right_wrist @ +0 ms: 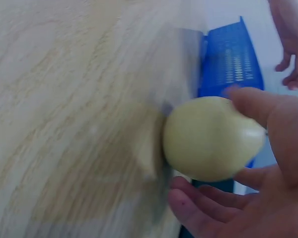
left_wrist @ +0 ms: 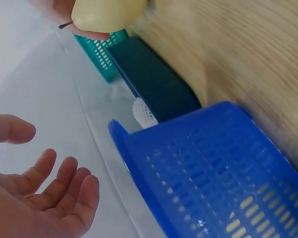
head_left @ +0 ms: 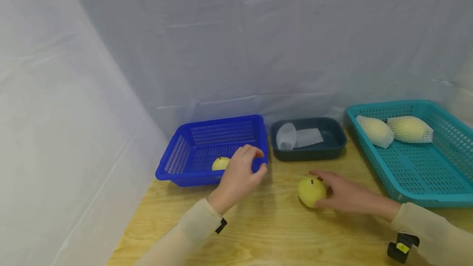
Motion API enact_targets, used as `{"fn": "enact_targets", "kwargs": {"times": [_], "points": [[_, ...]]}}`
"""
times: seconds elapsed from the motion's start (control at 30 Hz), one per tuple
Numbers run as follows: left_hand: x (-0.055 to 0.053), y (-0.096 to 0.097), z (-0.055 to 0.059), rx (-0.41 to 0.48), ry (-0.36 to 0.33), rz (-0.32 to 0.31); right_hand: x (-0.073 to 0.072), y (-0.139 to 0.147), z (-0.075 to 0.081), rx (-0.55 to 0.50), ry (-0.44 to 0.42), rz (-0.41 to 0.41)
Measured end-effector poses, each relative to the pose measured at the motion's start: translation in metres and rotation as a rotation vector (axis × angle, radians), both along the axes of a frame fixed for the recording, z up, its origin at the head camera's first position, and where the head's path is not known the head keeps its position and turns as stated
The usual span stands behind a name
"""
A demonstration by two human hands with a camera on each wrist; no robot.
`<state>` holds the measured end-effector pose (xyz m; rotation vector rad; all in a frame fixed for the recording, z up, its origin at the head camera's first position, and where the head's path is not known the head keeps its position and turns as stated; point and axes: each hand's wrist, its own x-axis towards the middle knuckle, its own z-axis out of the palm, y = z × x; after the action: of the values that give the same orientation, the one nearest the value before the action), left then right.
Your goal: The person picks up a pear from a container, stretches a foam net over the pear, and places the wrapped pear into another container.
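A yellow-green pear (head_left: 311,192) stands stem up on the wooden table. My right hand (head_left: 345,192) holds it from the right side, the thumb at its near side and the fingers curled round its far side. In the right wrist view the thumb and fingers flank the pear (right_wrist: 211,139) low over the wood. Above the front right corner of the blue basket (head_left: 184,178), my left hand (head_left: 242,169) hovers with loosely bent fingers and nothing between them. Another pear (head_left: 220,163) lies inside that basket, partly hidden by the rim and my left hand.
A dark teal tray (head_left: 308,154) behind the pear holds white foam net sleeves (head_left: 286,136). At the right, a turquoise basket (head_left: 425,198) contains two pears in foam nets (head_left: 410,129). Pale sheeting (head_left: 258,52) hangs behind and at the left.
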<state>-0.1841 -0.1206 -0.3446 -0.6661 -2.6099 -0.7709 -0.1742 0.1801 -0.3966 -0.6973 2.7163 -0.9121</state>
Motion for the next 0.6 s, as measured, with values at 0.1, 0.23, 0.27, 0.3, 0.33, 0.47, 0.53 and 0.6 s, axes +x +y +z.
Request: {"fn": "enact_targets", "kwargs": {"times": [0.1, 0.23, 0.27, 0.3, 0.33, 0.47, 0.53, 0.6], "points": [[-0.003, 0.006, 0.000, -0.016, -0.013, 0.007, 0.004, 0.007, 0.005, -0.020, -0.070, 0.016], [-0.009, 0.016, -0.003, -0.021, -0.032, 0.001, 0.007, 0.017, 0.009, -0.032, -0.091, 0.022], [-0.011, 0.018, -0.003, -0.028, -0.040, 0.000, 0.007, 0.018, 0.010, -0.034, -0.090, 0.020], [-0.012, 0.020, -0.003, -0.036, -0.051, -0.003, 0.007, 0.018, 0.011, -0.037, -0.086, 0.018], [-0.014, 0.022, -0.003, -0.051, -0.062, -0.004, 0.006, 0.019, 0.012, -0.040, -0.084, 0.016], [-0.022, 0.031, -0.002, -0.150, -0.115, -0.006, 0.006, 0.020, 0.013, -0.041, -0.069, 0.013], [-0.026, 0.037, -0.001, -0.205, -0.128, -0.003, 0.006, 0.021, 0.013, -0.033, -0.047, 0.011], [-0.031, 0.042, 0.000, -0.247, -0.125, 0.006, 0.006, 0.021, 0.014, -0.025, -0.014, 0.004]]}}
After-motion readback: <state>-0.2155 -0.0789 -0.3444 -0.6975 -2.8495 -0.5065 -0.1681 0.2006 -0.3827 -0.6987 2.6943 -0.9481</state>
